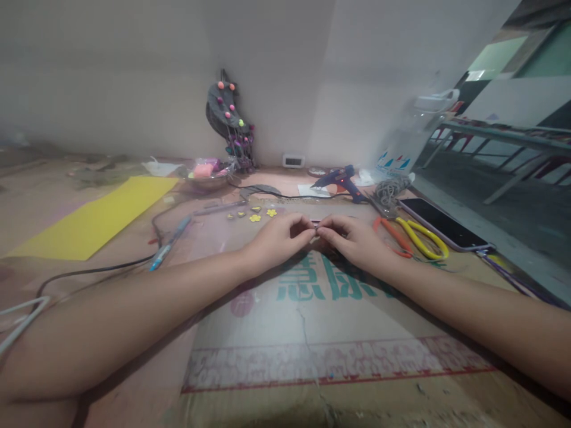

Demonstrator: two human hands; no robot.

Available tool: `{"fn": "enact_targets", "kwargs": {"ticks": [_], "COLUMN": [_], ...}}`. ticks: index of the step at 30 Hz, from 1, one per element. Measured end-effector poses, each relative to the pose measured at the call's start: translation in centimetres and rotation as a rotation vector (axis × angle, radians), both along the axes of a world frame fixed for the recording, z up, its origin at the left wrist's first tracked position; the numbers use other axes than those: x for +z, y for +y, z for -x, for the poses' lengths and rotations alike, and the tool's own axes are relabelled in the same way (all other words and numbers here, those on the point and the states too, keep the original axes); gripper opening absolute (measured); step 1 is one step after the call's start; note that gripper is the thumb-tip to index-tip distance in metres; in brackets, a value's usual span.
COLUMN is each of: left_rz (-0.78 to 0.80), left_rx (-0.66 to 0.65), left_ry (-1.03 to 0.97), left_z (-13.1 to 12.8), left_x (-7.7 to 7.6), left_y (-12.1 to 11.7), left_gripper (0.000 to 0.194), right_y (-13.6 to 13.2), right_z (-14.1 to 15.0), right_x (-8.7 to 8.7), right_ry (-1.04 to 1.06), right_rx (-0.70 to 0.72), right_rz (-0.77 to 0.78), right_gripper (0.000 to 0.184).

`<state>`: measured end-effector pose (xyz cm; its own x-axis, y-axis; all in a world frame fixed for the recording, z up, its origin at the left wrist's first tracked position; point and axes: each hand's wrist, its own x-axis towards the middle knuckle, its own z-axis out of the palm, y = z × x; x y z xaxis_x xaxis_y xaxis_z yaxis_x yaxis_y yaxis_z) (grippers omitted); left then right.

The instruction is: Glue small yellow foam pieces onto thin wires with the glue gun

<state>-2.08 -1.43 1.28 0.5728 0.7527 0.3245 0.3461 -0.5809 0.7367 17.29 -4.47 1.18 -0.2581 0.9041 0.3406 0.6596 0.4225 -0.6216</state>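
Note:
My left hand [281, 238] and my right hand [352, 238] meet fingertip to fingertip over a flattened cardboard sheet [312, 333] with green print. Both hands pinch a tiny piece [316, 226] between their fingers; it is too small to name. Several small yellow flower shapes [255, 217] lie just beyond my left hand. Scissors [414, 236] with yellow and orange handles rest right of my right hand.
A blue glue gun [339, 180] stands at the back, its cord running left. A phone [446, 224] lies at the right, a blue pen [169, 244] and a yellow sheet [98, 217] at the left. A grey beaded ornament [229, 119] leans in the wall corner.

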Motion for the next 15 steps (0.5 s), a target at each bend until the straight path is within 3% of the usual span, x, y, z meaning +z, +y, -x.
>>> {"fn": "enact_targets", "kwargs": {"ticks": [15], "left_rz": [0.011], "left_rx": [0.002], "left_ry": [-0.018], "left_z": [0.07], "left_x": [-0.04], "left_y": [0.03], "left_gripper": [0.019], "right_y": [-0.04], "right_z": [-0.09], "right_x": [-0.05], "right_ry": [-0.039], "right_rx": [-0.010], "right_rz": [-0.017], "right_gripper": [0.024]}}
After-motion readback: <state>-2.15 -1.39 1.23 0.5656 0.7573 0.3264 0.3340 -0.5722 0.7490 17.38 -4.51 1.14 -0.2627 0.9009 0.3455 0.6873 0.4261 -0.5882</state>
